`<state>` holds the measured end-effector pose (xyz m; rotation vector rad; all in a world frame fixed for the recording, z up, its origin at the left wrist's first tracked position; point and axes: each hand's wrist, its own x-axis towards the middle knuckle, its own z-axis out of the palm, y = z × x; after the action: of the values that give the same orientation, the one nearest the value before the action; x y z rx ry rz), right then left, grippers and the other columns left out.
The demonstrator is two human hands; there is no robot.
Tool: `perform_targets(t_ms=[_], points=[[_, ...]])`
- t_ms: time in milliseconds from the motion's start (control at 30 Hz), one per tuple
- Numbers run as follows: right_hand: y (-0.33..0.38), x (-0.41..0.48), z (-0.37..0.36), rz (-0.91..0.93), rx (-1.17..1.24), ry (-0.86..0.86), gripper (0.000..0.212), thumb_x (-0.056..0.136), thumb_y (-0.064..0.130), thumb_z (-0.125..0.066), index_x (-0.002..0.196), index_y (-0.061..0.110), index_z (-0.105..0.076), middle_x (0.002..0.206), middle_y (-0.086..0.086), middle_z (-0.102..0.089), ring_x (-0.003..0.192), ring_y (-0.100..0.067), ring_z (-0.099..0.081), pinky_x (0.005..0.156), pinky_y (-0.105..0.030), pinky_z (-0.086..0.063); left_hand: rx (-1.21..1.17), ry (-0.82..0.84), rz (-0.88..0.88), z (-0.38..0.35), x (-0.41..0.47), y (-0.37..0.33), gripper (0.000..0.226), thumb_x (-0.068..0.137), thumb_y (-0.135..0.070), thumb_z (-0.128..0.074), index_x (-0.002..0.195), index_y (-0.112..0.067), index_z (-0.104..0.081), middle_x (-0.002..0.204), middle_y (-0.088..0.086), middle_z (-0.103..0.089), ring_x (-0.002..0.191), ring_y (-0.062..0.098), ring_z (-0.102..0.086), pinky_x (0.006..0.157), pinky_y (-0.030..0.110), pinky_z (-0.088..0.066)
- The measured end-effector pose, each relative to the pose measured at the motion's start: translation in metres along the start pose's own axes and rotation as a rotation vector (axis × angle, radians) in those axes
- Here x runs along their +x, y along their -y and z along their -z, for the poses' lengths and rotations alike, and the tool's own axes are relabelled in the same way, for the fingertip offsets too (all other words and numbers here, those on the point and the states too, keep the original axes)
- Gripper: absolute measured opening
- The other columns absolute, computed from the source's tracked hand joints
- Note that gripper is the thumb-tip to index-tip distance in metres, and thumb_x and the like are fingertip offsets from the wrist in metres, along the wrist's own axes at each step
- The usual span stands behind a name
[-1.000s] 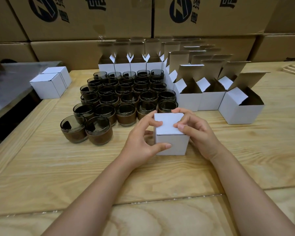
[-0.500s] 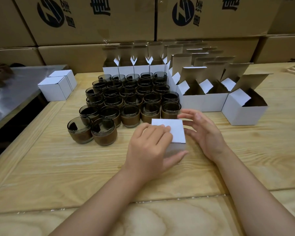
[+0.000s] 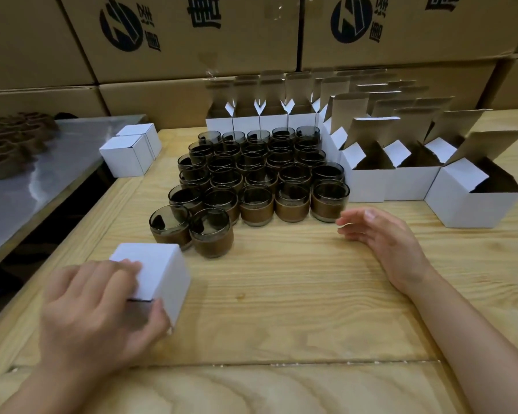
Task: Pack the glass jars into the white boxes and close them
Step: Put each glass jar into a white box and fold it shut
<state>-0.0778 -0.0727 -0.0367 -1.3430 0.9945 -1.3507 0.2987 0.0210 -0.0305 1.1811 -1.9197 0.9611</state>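
left hand point(image 3: 96, 312) curled round 1 closed white box point(image 3: 159, 270), probably parking it; right hand point(image 3: 380, 234) loose, empty, glass jar point(image 3: 329, 201) next imo

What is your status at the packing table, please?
Left hand grips the closed white box, front left. Right hand open, empty, near the glass jars. Open boxes stand right of jars; nothing between hand and jars.

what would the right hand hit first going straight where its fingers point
Most likely the glass jar at the right end of the front row, just ahead of the open right hand, though depth is unclear.
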Motion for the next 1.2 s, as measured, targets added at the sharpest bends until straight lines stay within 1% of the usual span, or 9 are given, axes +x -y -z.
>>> perform_targets(t_ms=[133,333,500,600,700,867,967,1100,1200], points=[[0.000,0.001,-0.001,0.004,-0.006,0.006,0.037,0.083,0.026,-0.044,0.101,0.001,-0.065,0.102,-0.021,-0.066,0.095,-0.031,-0.062,0.092,-0.047,-0.045,0.023,0.083,0.195,-0.017,-0.014,0.061,0.033,0.085,-0.038,-0.051,0.084,-0.005,-0.050,0.085,0.016,-0.053,0.071,0.038,-0.053,0.062,0.054,-0.044],[-0.003,0.003,0.002,0.005,-0.002,-0.004,0.037,0.084,0.025,-0.043,0.101,0.001,-0.065,0.102,-0.021,-0.067,0.098,-0.033,-0.062,0.092,-0.047,-0.047,0.150,0.153,0.374,-0.052,0.006,0.109,0.040,0.087,-0.041,-0.046,0.085,-0.002,-0.054,0.091,0.021,-0.052,0.077,0.038,-0.048,0.064,0.048,-0.040],[-0.006,0.004,0.004,0.022,0.007,0.001,0.039,0.087,0.026,-0.040,0.102,0.000,-0.065,0.100,-0.021,-0.068,0.098,-0.036,-0.062,0.088,-0.044,-0.050,0.230,0.339,0.509,-0.084,0.037,0.130,0.044,0.083,-0.038,-0.046,0.096,0.003,-0.056,0.090,0.026,-0.055,0.080,0.044,-0.053,0.066,0.050,-0.040],[-0.008,0.005,0.004,0.025,0.004,-0.003,0.038,0.087,0.026,-0.040,0.102,0.000,-0.065,0.099,-0.021,-0.068,0.097,-0.037,-0.063,0.087,-0.043,-0.050,0.220,0.461,0.545,-0.103,0.051,0.143,0.040,0.080,-0.027,-0.056,0.106,0.004,-0.054,0.100,0.030,-0.057,0.085,0.048,-0.057,0.069,0.050,-0.043],[-0.009,0.005,0.004,0.030,-0.007,0.001,0.038,0.085,0.027,-0.045,0.101,0.000,-0.065,0.099,-0.022,-0.068,0.098,-0.037,-0.063,0.088,-0.042,-0.050,0.176,0.583,0.601,-0.116,0.062,0.158,0.045,0.077,-0.011,-0.065,0.119,-0.003,-0.051,0.119,0.026,-0.056,0.096,0.048,-0.055,0.077,0.050,-0.044],[-0.007,0.005,0.004,0.002,0.006,-0.004,0.036,0.080,0.026,-0.052,0.099,0.000,-0.067,0.097,-0.023,-0.068,0.095,-0.034,-0.064,0.086,-0.038,-0.053,0.103,0.742,0.626,-0.129,0.079,0.171,0.066,0.071,-0.029,-0.055,0.134,-0.010,-0.045,0.134,0.020,-0.052,0.119,0.042,-0.049,0.100,0.046,-0.033],[-0.007,0.005,0.004,-0.002,0.012,-0.001,0.036,0.078,0.030,-0.058,0.097,0.002,-0.069,0.096,-0.022,-0.069,0.095,-0.033,-0.065,0.086,-0.035,-0.054,0.096,0.776,0.662,-0.136,0.083,0.175,0.063,0.078,-0.013,-0.063,0.136,-0.013,-0.041,0.135,0.019,-0.050,0.123,0.038,-0.047,0.104,0.047,-0.031],[-0.007,0.004,0.003,-0.001,-0.006,0.007,0.027,0.082,0.024,-0.054,0.094,0.007,-0.071,0.094,-0.019,-0.069,0.094,-0.031,-0.065,0.085,-0.032,-0.054,0.080,0.785,0.722,-0.139,0.090,0.172,0.062,0.082,-0.011,-0.061,0.140,-0.014,-0.040,0.138,0.018,-0.045,0.128,0.036,-0.042,0.105,0.047,-0.028],[-0.006,0.004,0.002,-0.017,-0.030,0.003,0.027,0.080,0.024,-0.055,0.094,0.008,-0.071,0.092,-0.016,-0.070,0.093,-0.029,-0.065,0.086,-0.032,-0.054,-0.001,0.590,0.789,-0.134,0.104,0.153,0.058,0.085,-0.007,-0.053,0.142,-0.010,-0.040,0.145,0.018,-0.041,0.134,0.035,-0.037,0.108,0.049,-0.026]])
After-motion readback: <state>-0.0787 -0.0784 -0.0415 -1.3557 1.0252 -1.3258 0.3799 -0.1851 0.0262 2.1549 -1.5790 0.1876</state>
